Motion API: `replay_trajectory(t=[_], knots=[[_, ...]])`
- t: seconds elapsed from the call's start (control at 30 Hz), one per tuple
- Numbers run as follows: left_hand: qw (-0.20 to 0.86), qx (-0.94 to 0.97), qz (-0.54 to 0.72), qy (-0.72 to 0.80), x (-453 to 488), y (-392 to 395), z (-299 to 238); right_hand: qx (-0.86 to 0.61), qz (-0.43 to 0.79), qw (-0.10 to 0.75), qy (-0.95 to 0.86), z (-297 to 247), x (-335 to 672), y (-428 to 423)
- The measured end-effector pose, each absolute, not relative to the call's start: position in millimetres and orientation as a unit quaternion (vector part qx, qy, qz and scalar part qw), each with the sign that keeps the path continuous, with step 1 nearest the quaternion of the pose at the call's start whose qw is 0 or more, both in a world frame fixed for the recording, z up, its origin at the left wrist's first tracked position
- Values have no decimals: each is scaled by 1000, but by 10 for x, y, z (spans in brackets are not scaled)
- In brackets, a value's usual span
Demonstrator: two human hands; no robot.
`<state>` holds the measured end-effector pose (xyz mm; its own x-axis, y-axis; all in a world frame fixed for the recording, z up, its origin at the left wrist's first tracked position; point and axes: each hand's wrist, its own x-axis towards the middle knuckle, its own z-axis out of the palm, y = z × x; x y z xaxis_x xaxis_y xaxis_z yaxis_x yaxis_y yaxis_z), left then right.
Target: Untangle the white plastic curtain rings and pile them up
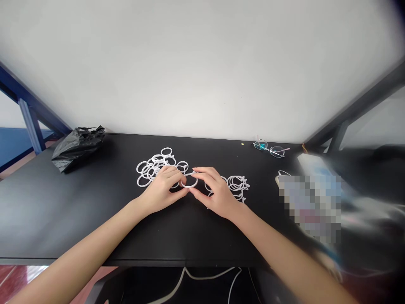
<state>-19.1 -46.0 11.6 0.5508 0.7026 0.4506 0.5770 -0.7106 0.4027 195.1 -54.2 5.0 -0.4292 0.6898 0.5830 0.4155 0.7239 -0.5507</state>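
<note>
Between my two hands is a single white ring (190, 186), held just above the black table. My left hand (163, 188) pinches its left side with thumb and fingers. On the other side, my right hand (217, 192) grips it with the thumb below and fingertips above. A loose pile of white rings (150, 169) lies behind and to the left of my left hand. More white rings with small knob-like ends (238, 183) lie beside my right hand, partly hidden by it.
A black plastic bag (79, 145) sits at the back left of the black table (79, 211). Eyeglasses (268, 148) rest at the back right, near a pale wall. A blurred, partly pixelated package (316, 169) lies at the right. White cables (209, 277) hang below the front edge.
</note>
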Motion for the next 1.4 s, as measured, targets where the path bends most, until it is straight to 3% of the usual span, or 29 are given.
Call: replay_trajectory(t=[0.43, 0.73, 0.97, 1.4], knots=[[77, 858, 330, 386, -192, -462, 105, -304, 212, 463, -805, 17, 1924, -534], [54, 865, 361, 345, -198, -471, 97, -341, 230, 438, -800, -21, 1923, -543], [100, 865, 326, 368, -204, -482, 119, -304, 197, 489, -794, -5, 1903, -539], [101, 878, 318, 342, -208, -453, 120, -266, 197, 497, -802, 7, 1877, -563]])
